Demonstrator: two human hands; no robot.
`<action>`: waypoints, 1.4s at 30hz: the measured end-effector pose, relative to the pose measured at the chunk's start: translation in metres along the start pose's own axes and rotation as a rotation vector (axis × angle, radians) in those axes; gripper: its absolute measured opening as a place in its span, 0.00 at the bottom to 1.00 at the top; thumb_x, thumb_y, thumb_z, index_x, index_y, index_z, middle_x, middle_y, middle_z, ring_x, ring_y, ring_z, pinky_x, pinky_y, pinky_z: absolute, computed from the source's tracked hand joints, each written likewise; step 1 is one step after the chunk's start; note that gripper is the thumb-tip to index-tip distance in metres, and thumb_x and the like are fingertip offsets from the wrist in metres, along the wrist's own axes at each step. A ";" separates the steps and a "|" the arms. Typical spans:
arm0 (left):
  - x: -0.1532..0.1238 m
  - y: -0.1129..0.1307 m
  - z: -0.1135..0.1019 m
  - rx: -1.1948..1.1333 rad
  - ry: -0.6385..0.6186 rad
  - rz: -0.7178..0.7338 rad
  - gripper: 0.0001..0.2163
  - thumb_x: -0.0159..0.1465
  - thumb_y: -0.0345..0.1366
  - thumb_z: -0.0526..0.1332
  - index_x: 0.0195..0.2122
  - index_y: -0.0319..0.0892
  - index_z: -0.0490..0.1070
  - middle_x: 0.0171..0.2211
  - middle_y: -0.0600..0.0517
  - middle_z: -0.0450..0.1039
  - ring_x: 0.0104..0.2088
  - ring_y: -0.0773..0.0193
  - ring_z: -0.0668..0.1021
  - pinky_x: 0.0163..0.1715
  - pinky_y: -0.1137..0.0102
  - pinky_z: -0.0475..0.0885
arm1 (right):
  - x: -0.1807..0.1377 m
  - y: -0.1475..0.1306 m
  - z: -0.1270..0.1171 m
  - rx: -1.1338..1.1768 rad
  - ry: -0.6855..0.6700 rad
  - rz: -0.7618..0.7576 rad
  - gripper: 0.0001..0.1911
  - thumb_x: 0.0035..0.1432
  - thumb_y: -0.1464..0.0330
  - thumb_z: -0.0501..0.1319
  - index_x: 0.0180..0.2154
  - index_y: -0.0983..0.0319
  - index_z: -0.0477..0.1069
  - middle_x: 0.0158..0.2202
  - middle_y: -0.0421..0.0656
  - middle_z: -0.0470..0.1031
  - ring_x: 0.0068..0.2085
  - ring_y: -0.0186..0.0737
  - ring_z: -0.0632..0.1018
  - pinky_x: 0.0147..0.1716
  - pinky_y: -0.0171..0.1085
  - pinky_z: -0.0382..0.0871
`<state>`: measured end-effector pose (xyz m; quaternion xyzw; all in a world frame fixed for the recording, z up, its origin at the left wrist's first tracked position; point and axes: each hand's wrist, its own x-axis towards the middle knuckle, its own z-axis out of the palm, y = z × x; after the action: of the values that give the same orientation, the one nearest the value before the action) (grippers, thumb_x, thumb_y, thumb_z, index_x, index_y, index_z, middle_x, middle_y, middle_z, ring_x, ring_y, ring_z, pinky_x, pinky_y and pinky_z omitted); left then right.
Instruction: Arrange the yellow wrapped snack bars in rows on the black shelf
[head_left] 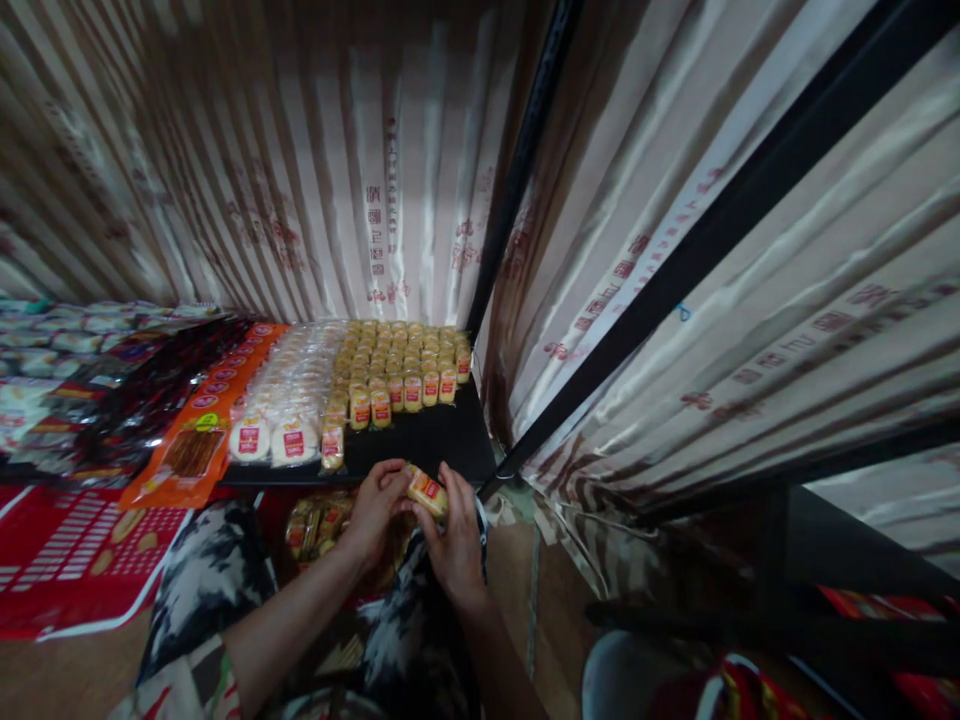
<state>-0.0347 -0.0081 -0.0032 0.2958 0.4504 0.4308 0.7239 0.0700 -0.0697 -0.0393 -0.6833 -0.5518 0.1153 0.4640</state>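
Between my two hands is a small wrapped cake point(428, 491), yellow with a red and orange label, tilted over the shelf's front edge. My left hand point(379, 508) pinches its left end, and my right hand point(454, 540) is wrapped round its right side. Just beyond, rows of the same wrapped cakes point(394, 365) stand on the black shelf point(457, 440), labels facing me. One cake point(332, 446) stands forward at the left of these rows. Below my left wrist, more yellow packs point(319, 525) lie in a container partly hidden by my arms.
Left of the cakes are white round packs point(292, 440), an orange packet point(187, 450) and dark shiny packets point(142, 400). A red basket point(67, 570) with white edging stands at lower left. Pale printed curtains point(420, 200) hang behind, crossed by a black bar point(675, 270) on the right.
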 end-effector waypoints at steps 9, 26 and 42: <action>0.016 0.010 0.010 0.091 -0.017 0.031 0.19 0.46 0.35 0.67 0.40 0.38 0.67 0.29 0.52 0.73 0.28 0.69 0.75 0.29 0.75 0.69 | 0.009 0.009 0.009 0.567 -0.002 0.549 0.28 0.57 0.58 0.51 0.56 0.64 0.57 0.38 0.47 0.76 0.33 0.39 0.77 0.34 0.38 0.72; 0.098 0.070 0.059 0.530 0.063 0.447 0.17 0.51 0.31 0.61 0.43 0.39 0.70 0.34 0.51 0.72 0.29 0.69 0.72 0.31 0.74 0.68 | 0.113 0.049 0.040 -0.099 0.179 0.047 0.22 0.59 0.70 0.44 0.53 0.68 0.63 0.56 0.52 0.62 0.58 0.44 0.60 0.55 0.46 0.56; 0.182 0.064 0.155 1.007 -0.061 0.743 0.17 0.56 0.23 0.54 0.45 0.40 0.71 0.45 0.47 0.69 0.44 0.60 0.71 0.48 0.67 0.63 | 0.137 0.054 0.053 -0.326 0.053 0.085 0.26 0.57 0.74 0.45 0.57 0.63 0.58 0.58 0.47 0.61 0.58 0.50 0.58 0.50 0.49 0.59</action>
<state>0.1233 0.1765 0.0420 0.7494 0.4446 0.3801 0.3102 0.1196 0.0776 -0.0605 -0.7751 -0.5214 0.0256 0.3559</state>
